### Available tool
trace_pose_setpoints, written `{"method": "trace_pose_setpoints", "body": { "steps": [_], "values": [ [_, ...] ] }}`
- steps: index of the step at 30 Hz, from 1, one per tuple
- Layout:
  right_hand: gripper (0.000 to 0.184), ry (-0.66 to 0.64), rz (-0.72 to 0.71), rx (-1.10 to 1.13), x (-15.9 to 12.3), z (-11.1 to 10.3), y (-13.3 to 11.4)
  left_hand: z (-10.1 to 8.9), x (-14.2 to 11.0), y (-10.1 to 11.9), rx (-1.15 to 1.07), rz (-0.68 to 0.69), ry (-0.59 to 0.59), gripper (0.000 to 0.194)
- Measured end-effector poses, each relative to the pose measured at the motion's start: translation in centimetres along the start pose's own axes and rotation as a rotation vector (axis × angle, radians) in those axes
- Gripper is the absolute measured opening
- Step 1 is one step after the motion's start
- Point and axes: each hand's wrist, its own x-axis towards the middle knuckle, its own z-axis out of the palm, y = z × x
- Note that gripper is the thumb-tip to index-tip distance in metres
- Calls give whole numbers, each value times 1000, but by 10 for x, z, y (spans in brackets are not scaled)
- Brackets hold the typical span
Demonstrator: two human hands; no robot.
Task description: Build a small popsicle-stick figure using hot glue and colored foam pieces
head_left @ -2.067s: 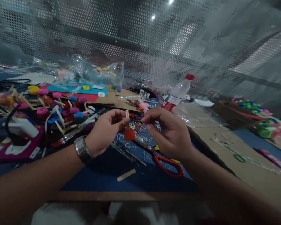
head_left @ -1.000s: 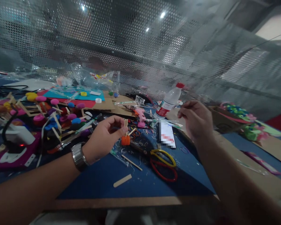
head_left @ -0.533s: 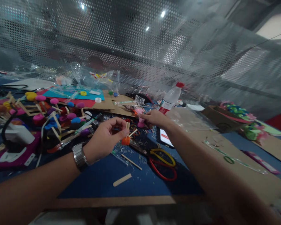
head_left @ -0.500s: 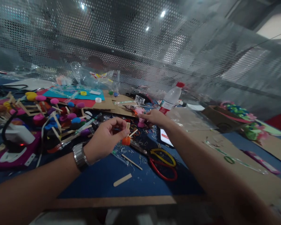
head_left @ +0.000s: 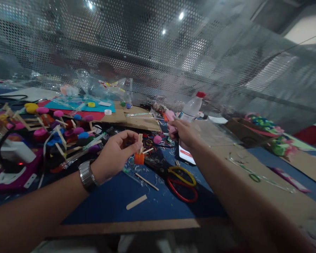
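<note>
My left hand (head_left: 113,154) is raised over the blue mat (head_left: 116,200). It pinches a short wooden stick with an orange cap (head_left: 139,158) glued to its lower end; a second stick pokes out sideways. My right hand (head_left: 183,134) is stretched out further back, fingers closed round a pink tool (head_left: 169,116) lifted off the table, whose orange tip points left. Which tool it is I cannot make out. A loose pink cap (head_left: 157,139) and coloured rubber bands (head_left: 149,142) lie between the hands.
Red and yellow scissors (head_left: 181,180), a phone (head_left: 185,156) and a flat wooden stick (head_left: 136,202) lie on the mat. A heap of coloured caps on sticks (head_left: 60,130) and a white adapter (head_left: 14,151) fill the left. A water bottle (head_left: 192,105) stands behind, cardboard (head_left: 252,175) on the right, a perforated screen (head_left: 158,52) at the back.
My right hand left the stick piece, swung out to the right, then reached back to the pink tool and picked it up. My left hand kept holding the orange-capped stick almost still.
</note>
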Motion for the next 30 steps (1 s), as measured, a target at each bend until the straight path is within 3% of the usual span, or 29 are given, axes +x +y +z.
{"method": "trace_pose_setpoints", "body": {
  "steps": [3,5,7,9,15,19,23,26,30],
  "values": [
    [20,51,-131,133,-10,-2,-9,-2,1,-2,-10,-12,2,22],
    [20,78,-294,245,-17,-6,-14,-3,1,-4,-15,-26,6,23],
    [17,36,-440,294,-27,-11,-19,-3,1,-5,-21,-36,8,23],
    [14,13,-500,307,-38,-13,-21,-3,1,-5,-37,-44,1,23],
    [22,-110,-478,274,-57,-8,-11,-2,2,-2,-139,-71,58,26],
    [18,-208,-380,260,-60,-9,6,-2,2,3,-120,-87,87,28],
    [17,-220,-302,262,-65,-11,23,-1,2,3,-103,-99,77,27],
    [17,-186,-308,279,-68,-11,32,-1,1,3,-99,-91,77,26],
    [21,-244,-387,247,-68,-10,40,-1,0,1,-54,-57,53,21]
  ]
}}
